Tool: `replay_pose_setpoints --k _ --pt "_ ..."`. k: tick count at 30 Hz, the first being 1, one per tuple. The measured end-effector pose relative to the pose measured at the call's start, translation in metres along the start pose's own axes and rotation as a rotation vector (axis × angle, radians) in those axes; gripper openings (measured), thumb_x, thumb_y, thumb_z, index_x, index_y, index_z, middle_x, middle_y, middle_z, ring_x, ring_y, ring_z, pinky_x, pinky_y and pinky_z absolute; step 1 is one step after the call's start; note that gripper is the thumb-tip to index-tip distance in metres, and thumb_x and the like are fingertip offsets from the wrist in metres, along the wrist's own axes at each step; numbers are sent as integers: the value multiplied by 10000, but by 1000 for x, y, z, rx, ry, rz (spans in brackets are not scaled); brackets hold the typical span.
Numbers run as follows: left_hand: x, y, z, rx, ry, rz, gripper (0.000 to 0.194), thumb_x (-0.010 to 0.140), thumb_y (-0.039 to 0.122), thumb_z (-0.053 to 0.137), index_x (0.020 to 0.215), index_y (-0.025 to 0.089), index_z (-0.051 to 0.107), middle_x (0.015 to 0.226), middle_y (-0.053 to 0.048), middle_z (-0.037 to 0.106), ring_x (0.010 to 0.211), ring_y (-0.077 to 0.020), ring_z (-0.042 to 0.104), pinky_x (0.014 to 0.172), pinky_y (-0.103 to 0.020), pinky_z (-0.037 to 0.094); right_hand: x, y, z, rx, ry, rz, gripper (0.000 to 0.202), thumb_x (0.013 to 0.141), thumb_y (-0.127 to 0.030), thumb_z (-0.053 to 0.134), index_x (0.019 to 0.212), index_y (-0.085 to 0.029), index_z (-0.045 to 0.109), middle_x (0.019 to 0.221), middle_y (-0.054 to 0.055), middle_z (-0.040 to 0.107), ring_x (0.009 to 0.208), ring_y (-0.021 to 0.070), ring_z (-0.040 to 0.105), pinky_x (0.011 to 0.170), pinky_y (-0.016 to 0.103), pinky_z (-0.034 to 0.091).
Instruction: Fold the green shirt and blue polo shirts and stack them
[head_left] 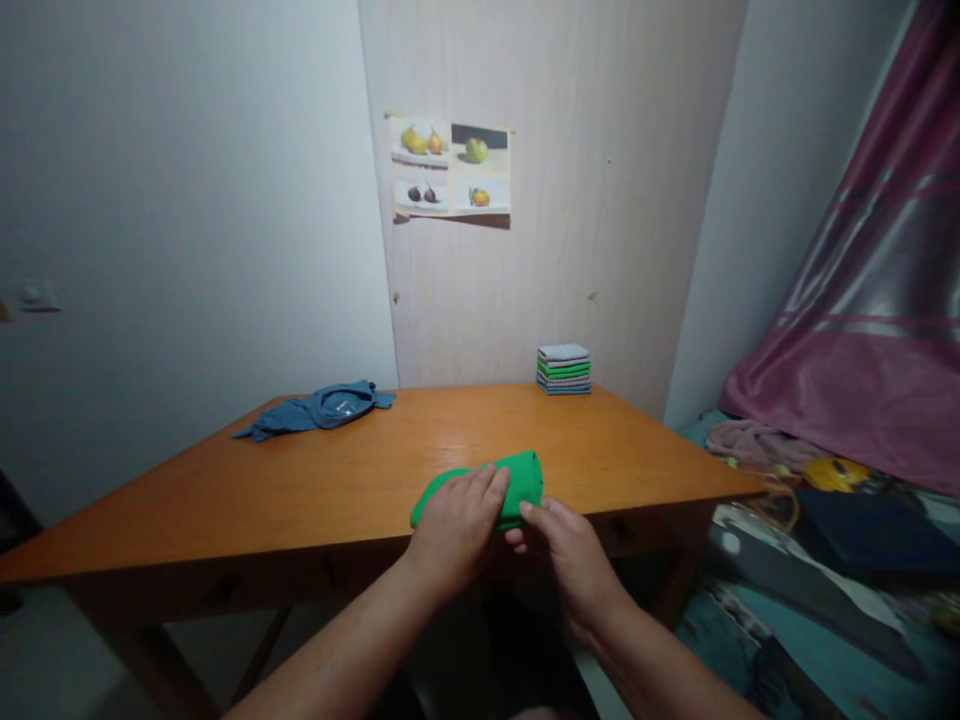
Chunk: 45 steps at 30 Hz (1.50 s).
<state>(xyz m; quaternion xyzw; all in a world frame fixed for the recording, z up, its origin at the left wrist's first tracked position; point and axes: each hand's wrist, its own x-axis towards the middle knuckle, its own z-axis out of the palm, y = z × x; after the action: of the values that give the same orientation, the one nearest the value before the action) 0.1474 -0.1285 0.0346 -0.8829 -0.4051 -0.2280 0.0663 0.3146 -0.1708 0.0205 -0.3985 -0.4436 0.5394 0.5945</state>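
Observation:
A bright green folded cloth (523,482) lies at the front edge of the wooden table, its right end rounded in a thick fold. Across the top of it rests my left hand (461,512), palm down with the fingers stretched out; its thumb is hidden. At the cloth's near right corner, my right hand (566,545) pinches the edge between thumb and fingers. A crumpled blue garment (319,408) is at the table's far left. Toward the back right stands a neat stack of folded cloths (564,369) in grey, green, patterned and blue.
The wooden table (450,425) meets a pale panel wall, where a sheet of fruit pictures (451,170) hangs. On the right, a pink curtain (847,350) falls beside a teal surface with a dark blue flat item (877,530) and other clutter.

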Motion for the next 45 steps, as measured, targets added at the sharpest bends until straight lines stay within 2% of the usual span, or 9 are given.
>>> replay_pose_setpoints --k 5,8,11,15,18,24,35,40,45 --pt "-8 -9 -27 -248 173 -211 611 820 202 568 1413 269 435 1353 -90 609 1198 -292 596 1017 -454 464 1 -27 16 -87 -148 -156 341 872 -529 651 888 -190 674 866 36 718 846 187 642 801 308 480" --pt "-13 -10 -48 -643 282 -325 508 854 261 602 1349 239 488 1255 -88 658 1117 -278 638 967 -425 492 10 -27 6 -170 24 -257 394 858 -567 657 1006 -202 673 958 59 712 924 215 636 826 338 492" --pt "-18 -4 -56 -1177 255 -384 540 860 325 661 1358 209 488 1239 -113 680 1097 -283 661 929 -413 521 24 -22 -7 -168 125 -303 528 782 -555 749 1166 -217 619 1169 104 680 1097 258 619 944 399 483" --pt "-25 5 -48 -1562 122 -451 586 813 300 738 1349 204 522 1216 -126 700 1047 -292 691 892 -418 546 26 -24 -8 -40 -195 -163 663 749 -539 792 1290 -220 576 1283 138 659 1166 294 622 983 448 487" --pt "-29 9 -39 -1640 56 -473 594 791 267 762 1339 193 545 1194 -127 707 1052 -296 690 897 -415 543 14 -30 1 58 -326 -39 578 759 -532 788 1197 -186 639 1165 136 721 1044 305 684 914 458 525" --pt "-29 11 -30 -1659 103 -482 631 783 309 802 1340 189 532 1236 -150 686 1089 -311 675 913 -419 540 5 -23 9 117 -216 21 511 725 -520 823 1083 -180 689 971 99 767 832 278 727 818 442 557" --pt "-30 12 -20 -1723 126 -498 442 900 372 689 1277 180 562 1139 -149 725 918 -265 731 831 -399 570 8 -19 -2 9 -251 -36 595 726 -515 818 1186 -184 635 1080 111 740 982 286 699 873 431 549" --pt "-32 11 -21 -1684 109 -507 507 890 375 703 1333 182 552 1166 -157 718 933 -262 727 834 -387 571 15 -23 -16 -277 -154 -271 724 773 -461 789 1396 -262 480 1378 128 587 1166 275 624 976 440 508" --pt "-38 4 -21 -1629 94 -499 562 865 371 732 1354 173 538 1171 -161 714 924 -271 725 828 -399 573 16 -31 -34 -646 -222 -620 411 830 -405 736 1210 -280 642 1475 101 480 1365 284 452 1124 487 358"
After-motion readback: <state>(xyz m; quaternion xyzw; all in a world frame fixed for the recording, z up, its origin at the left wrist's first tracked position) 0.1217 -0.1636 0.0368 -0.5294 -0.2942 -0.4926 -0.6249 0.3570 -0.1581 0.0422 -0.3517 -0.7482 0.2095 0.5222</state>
